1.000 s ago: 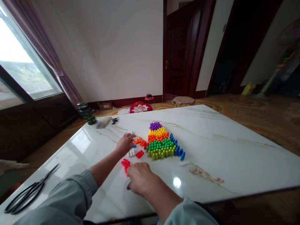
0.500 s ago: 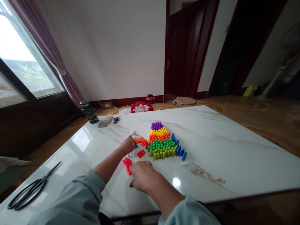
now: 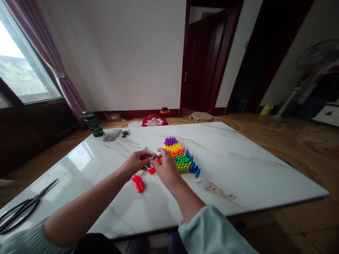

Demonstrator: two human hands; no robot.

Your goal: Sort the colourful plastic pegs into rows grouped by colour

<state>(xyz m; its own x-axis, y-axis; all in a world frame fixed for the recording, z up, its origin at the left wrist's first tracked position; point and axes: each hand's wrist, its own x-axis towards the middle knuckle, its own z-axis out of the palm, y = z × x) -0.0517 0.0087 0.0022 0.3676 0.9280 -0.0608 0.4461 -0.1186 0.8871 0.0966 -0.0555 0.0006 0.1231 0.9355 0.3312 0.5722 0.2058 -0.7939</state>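
Note:
A small blue bead [image 3: 155, 156] sits at the fingertips of my left hand [image 3: 136, 163], which is closed on it. My right hand [image 3: 168, 169] meets it from the other side, thumb and forefinger curled around the same bead. Behind the fingers, orange pieces [image 3: 158, 159] are partly hidden. Red pieces [image 3: 138, 183] lie just in front of the hands, with another red piece [image 3: 152, 170] between them. White pieces [image 3: 143, 148] are beyond my left hand. To the right stands a block of beads in colour bands, with green beads [image 3: 182, 159] partly covered by my right hand.
The beads rest on a white marble-patterned table [image 3: 238, 169]. Long-handled scissors [image 3: 29, 208] lie at the left. A camouflage flask [image 3: 92, 124] and small pliers [image 3: 125, 133] are at the far left edge. Past the table stand a stool [image 3: 201, 116] and a fan [image 3: 288, 91].
My left hand has lifted the blue bead off to the right and nearer. My right hand has moved forward from the red pieces to meet it. The view has shifted to the right.

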